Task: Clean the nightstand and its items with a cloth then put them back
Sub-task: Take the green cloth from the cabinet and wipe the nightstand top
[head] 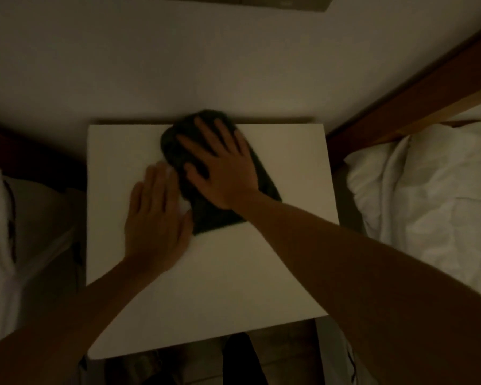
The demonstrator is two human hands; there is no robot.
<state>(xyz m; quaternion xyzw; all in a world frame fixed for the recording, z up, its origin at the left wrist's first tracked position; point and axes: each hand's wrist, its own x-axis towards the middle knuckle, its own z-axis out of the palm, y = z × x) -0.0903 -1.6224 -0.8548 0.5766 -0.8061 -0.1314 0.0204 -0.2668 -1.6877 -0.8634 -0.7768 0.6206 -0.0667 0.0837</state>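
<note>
The right hand (222,173) lay flat with fingers spread, pressing the dark cloth (206,173) onto the nightstand (261,259) near the middle of its far edge, gripping nothing; the left hand (154,218) rested open and flat just beside the cloth, toward the left edge; in the dim light it perhaps touched the cloth's rim. To wipe well, the palm should bear evenly and sweep in overlapping passes from the far edge to the near corners; the left hand would have to give way.
</note>
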